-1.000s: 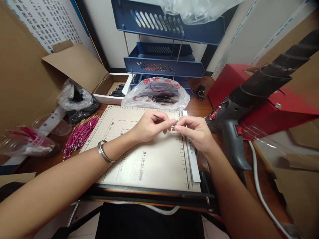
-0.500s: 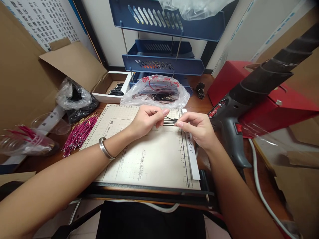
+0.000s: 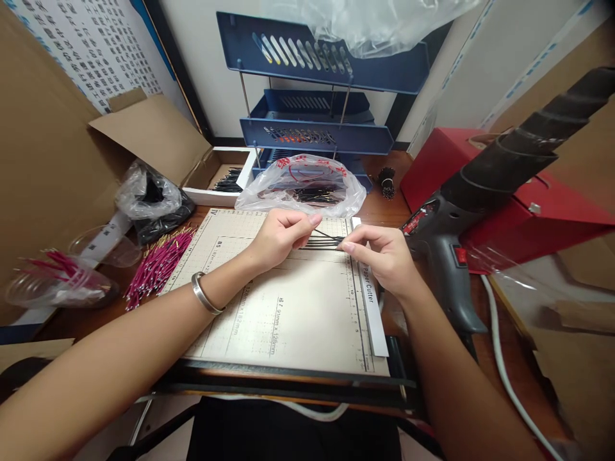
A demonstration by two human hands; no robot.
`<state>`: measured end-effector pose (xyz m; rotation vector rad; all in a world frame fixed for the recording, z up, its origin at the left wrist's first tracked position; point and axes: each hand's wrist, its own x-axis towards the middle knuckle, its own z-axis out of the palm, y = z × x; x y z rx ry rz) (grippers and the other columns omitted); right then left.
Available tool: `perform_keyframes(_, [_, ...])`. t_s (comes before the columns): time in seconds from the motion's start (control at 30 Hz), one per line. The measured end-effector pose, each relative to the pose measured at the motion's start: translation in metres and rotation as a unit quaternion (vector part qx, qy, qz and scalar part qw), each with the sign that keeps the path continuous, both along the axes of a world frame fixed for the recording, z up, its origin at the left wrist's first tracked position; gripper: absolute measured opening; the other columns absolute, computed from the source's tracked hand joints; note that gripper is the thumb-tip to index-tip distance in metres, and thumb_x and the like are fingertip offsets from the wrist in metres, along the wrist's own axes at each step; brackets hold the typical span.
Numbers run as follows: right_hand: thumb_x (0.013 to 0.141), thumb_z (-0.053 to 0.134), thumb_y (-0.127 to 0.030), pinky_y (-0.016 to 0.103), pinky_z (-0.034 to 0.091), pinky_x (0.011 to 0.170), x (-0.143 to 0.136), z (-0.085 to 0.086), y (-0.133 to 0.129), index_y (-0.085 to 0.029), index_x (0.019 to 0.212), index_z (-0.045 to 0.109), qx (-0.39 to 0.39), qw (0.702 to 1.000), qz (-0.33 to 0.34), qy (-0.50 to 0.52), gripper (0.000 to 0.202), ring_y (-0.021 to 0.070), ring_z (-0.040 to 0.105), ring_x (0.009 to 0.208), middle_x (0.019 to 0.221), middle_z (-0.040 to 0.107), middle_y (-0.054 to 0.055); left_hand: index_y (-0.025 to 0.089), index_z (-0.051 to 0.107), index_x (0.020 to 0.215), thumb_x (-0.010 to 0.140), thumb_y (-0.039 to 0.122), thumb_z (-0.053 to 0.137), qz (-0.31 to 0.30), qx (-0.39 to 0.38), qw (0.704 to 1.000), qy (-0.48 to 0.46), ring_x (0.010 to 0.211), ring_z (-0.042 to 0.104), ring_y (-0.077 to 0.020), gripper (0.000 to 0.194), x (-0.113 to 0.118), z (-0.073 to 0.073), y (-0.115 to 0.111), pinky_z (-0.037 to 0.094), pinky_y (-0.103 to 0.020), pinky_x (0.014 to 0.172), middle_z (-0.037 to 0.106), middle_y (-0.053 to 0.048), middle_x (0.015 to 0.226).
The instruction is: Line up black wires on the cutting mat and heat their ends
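Several thin black wires [image 3: 321, 242] lie side by side above the cream board of the paper cutter [image 3: 307, 294], stretched between my hands. My left hand [image 3: 281, 240], with a silver bangle at the wrist, is closed in a pinch on the end of one black wire that slants up from the others. My right hand [image 3: 382, 253] pinches the right ends of the black wires between thumb and fingertips, over the white strip [image 3: 372, 314] marked "Paper Cutter". The wire tips under the fingers of both hands are hidden.
Behind the board lies a clear plastic bag [image 3: 259, 192] holding dark wires. Magenta wires [image 3: 156, 272] are heaped to the left, near a plastic cup [image 3: 72, 288]. A heat gun [image 3: 446, 256] and a red box [image 3: 542, 211] stand to the right; blue trays [image 3: 317, 134] rise behind.
My left hand has shifted slightly left of the right one, showing more of the black wires between them. The whole view has tilted up a little. Both pinches stay closed.
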<state>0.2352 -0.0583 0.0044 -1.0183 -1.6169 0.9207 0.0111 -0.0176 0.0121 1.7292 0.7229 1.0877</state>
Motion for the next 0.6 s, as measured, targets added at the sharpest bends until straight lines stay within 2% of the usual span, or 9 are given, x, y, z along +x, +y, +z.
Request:
perform_keyframes(0.23, [0.082,0.082,-0.033,0.032,0.045,0.062,0.002,0.000,0.002,-0.022,0.069,0.081,-0.001,1.000,0.003,0.009,0.016,0.0159,0.058,0.060,0.064,0.072,0.001,0.020,0.051,0.047,0.093,0.078,0.075,0.004,-0.006,1.000,-0.001,0.045,0.033,-0.0081,0.078,0.002,0.001,-0.001,0.027,-0.030,0.050,0.043,0.003,0.045])
perform_keyframes(0.37, [0.083,0.081,-0.035,0.034,0.044,0.062,0.003,-0.005,0.004,-0.023,0.071,0.083,0.012,1.000,-0.008,-0.006,0.017,0.0171,0.058,0.062,0.066,0.071,0.002,0.020,0.055,0.048,0.093,0.077,0.072,0.019,-0.052,0.998,0.001,0.046,0.036,-0.0092,0.075,0.003,0.000,-0.002,0.026,-0.031,0.051,0.044,0.001,0.045])
perform_keyframes(0.43, [0.084,0.081,-0.037,0.035,0.044,0.062,0.004,-0.010,0.007,-0.025,0.073,0.085,0.031,0.998,-0.039,-0.033,0.017,0.0186,0.059,0.065,0.070,0.070,0.003,0.021,0.055,0.048,0.093,0.080,0.069,0.046,-0.077,0.996,-0.009,0.046,0.036,-0.0095,0.076,0.003,-0.002,0.000,0.026,-0.031,0.051,0.043,0.001,0.045])
perform_keyframes(0.5, [0.084,0.080,-0.038,0.040,0.051,0.072,0.005,-0.016,0.010,-0.026,0.076,0.086,0.059,0.991,-0.098,-0.067,0.015,0.0223,0.064,0.076,0.080,0.072,0.006,0.021,0.053,0.048,0.094,0.078,0.067,0.085,-0.101,0.991,-0.015,0.046,0.035,-0.0094,0.075,0.003,-0.004,0.003,0.024,-0.031,0.050,0.040,0.002,0.044])
perform_keyframes(0.57, [0.084,0.081,-0.038,0.050,0.056,0.094,0.007,-0.023,0.014,-0.027,0.080,0.088,0.081,0.979,-0.158,-0.104,0.014,0.0293,0.071,0.099,0.099,0.076,0.010,0.021,0.052,0.049,0.099,0.069,0.065,0.126,-0.140,0.982,-0.009,0.045,0.033,-0.0094,0.070,0.003,-0.005,0.007,0.022,-0.030,0.050,0.037,0.003,0.045])
perform_keyframes(0.6, [0.083,0.081,-0.037,0.055,0.054,0.106,0.008,-0.027,0.016,-0.027,0.083,0.089,0.083,0.972,-0.180,-0.123,0.013,0.0332,0.071,0.112,0.112,0.077,0.012,0.021,0.051,0.050,0.101,0.064,0.063,0.145,-0.163,0.976,-0.002,0.045,0.032,-0.0096,0.067,0.004,-0.006,0.009,0.021,-0.030,0.050,0.036,0.003,0.045])
